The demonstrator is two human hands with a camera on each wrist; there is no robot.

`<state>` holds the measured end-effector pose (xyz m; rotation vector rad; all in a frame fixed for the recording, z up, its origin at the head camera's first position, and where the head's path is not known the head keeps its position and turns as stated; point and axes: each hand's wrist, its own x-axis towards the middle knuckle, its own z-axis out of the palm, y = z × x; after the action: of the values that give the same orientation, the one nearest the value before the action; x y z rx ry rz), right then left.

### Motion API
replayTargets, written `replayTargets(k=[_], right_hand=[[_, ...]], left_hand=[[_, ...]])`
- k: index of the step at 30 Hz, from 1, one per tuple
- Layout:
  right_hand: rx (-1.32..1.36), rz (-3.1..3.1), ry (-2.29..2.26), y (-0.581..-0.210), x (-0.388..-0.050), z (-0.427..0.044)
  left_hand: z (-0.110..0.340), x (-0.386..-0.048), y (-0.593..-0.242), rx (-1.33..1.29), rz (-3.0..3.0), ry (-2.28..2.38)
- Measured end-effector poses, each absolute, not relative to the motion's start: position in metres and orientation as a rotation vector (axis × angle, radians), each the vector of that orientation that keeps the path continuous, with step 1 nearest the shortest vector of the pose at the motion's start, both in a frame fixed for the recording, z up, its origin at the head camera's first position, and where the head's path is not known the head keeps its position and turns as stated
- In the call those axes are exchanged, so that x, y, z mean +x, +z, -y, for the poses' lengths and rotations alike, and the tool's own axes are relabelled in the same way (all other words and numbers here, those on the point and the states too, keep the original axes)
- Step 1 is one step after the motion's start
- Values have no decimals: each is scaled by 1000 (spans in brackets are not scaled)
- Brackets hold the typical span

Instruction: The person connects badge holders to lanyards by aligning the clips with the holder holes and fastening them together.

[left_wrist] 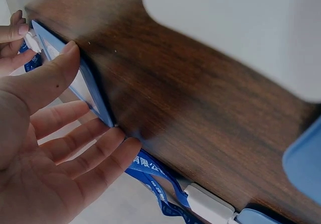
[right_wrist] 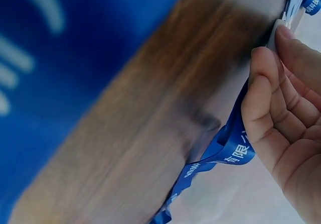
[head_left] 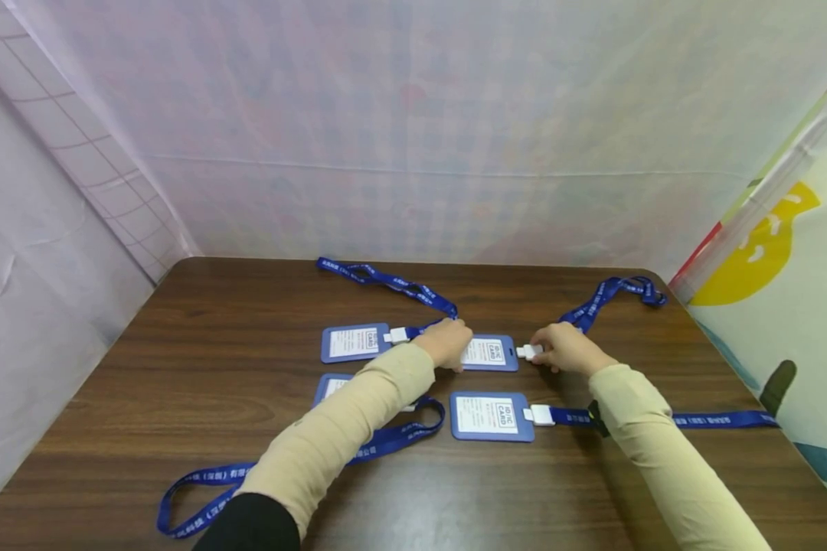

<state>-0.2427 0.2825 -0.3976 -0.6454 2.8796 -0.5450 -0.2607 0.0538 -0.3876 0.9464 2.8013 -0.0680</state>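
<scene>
In the head view, my left hand (head_left: 446,342) covers the left end of a blue ID card holder (head_left: 506,352) lying in the back row. The left wrist view shows the thumb on one long edge of that holder (left_wrist: 93,86) and the fingers along the other, gripping it. My right hand (head_left: 567,348) pinches the white clip (head_left: 529,352) at the holder's right end between thumb and forefinger. From this clip a blue printed lanyard (head_left: 596,302) runs to the back right. Whether clip and holder are joined, I cannot tell.
A second card holder (head_left: 344,343) with its lanyard (head_left: 386,279) lies back left. Nearer lie another holder (head_left: 327,385), partly under my left arm, and one (head_left: 482,417) whose strap (head_left: 724,419) passes under my right arm to the edge of the brown table (head_left: 200,367). White cloth (head_left: 413,138) hangs behind.
</scene>
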Motion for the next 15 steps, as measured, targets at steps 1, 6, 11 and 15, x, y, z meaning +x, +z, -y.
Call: replayTargets(k=[1, 6, 11, 15], right_hand=[[-643, -2879, -542, -397, -243, -282], [-627, -2872, -534, -397, -244, -280], [-588, -2867, -516, -397, -244, -278], [-568, -2870, -516, -397, -244, -276]], left_hand=[[-54, -262, -389, 944, -2798, -68], [-57, -274, -403, 971, -2804, -66], [-56, -266, -394, 959, -2791, -84], [-53, -261, -389, 982, -2814, -82]])
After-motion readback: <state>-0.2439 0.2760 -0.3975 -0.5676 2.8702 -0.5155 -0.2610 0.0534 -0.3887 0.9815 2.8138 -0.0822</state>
